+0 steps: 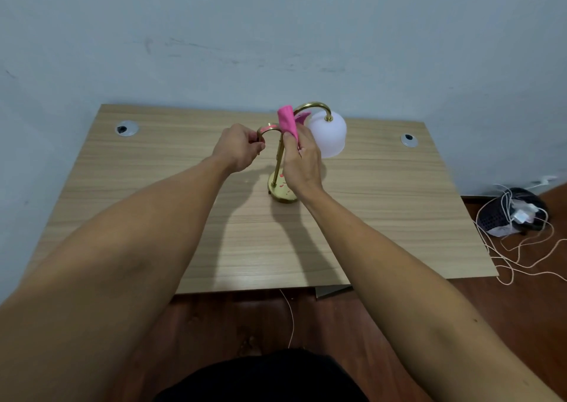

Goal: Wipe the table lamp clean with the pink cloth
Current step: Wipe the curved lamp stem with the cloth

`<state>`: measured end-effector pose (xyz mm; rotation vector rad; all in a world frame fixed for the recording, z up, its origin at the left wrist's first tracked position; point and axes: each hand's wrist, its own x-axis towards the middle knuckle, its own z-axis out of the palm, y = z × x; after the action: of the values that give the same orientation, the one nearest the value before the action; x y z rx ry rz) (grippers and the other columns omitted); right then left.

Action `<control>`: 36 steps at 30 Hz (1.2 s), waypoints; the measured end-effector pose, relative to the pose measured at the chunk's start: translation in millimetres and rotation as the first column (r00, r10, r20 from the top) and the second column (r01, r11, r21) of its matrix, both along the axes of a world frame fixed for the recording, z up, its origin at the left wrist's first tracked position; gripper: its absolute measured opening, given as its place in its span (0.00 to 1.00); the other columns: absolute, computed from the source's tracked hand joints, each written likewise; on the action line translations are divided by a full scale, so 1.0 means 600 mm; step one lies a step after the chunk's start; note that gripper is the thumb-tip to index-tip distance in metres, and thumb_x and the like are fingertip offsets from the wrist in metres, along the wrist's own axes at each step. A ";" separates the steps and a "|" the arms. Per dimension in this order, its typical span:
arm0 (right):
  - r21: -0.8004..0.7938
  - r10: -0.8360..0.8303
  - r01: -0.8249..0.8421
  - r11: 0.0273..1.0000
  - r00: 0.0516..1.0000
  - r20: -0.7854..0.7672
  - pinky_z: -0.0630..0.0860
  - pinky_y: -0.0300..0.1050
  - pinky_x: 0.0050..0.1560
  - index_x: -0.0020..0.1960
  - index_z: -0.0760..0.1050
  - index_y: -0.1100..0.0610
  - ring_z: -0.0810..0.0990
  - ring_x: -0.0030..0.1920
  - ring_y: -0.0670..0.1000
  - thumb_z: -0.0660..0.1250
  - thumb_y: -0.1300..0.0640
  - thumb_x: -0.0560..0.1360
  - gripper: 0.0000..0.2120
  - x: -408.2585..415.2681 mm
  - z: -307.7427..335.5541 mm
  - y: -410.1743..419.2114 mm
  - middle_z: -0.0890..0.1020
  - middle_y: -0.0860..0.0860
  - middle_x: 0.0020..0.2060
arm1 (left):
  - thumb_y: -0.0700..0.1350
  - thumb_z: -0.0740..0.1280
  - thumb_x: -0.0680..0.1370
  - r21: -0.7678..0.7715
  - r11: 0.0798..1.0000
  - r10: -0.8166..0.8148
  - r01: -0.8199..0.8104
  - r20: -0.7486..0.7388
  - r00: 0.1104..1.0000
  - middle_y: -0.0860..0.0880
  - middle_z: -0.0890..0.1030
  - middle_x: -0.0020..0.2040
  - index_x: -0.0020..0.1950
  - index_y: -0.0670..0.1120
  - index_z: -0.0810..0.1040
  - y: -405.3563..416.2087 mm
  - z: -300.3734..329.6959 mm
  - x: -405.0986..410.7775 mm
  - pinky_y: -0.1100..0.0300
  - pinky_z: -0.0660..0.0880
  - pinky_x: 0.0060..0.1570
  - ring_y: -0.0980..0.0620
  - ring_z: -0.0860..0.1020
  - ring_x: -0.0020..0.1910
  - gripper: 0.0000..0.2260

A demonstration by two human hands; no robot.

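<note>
A brass table lamp (278, 168) stands upright near the middle of the wooden table (153, 187). It has a round base, a thin stem, two curved arms and a white bell shade (329, 133) on the right arm. My left hand (241, 148) grips the end of the left curved arm. My right hand (302, 162) holds the pink cloth (288, 122) pressed against the top of the stem where the arms branch. The hand hides part of the base and stem.
Two round cable grommets (126, 128) (409, 140) sit in the table's back corners. The table backs onto a pale blue wall. On the floor to the right lie a dark basket (509, 214) and loose white cords (521, 263).
</note>
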<state>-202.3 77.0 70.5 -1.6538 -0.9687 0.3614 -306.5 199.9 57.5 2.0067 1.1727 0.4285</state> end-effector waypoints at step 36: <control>-0.365 0.331 -0.049 0.930 0.548 0.768 0.62 0.57 0.75 0.74 0.70 0.60 0.67 0.75 0.63 0.61 0.56 0.75 0.27 -0.028 -0.007 0.008 0.70 0.61 0.75 | 0.40 0.70 0.75 -0.022 0.988 0.157 -0.156 0.129 0.979 0.37 0.83 0.38 0.34 0.46 0.78 -0.042 -0.014 -0.023 0.56 0.71 0.40 0.53 0.75 0.40 0.10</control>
<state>-219.0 82.1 66.0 -2.0423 -1.8991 -0.1924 -320.5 174.7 49.2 1.8536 1.2520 0.6212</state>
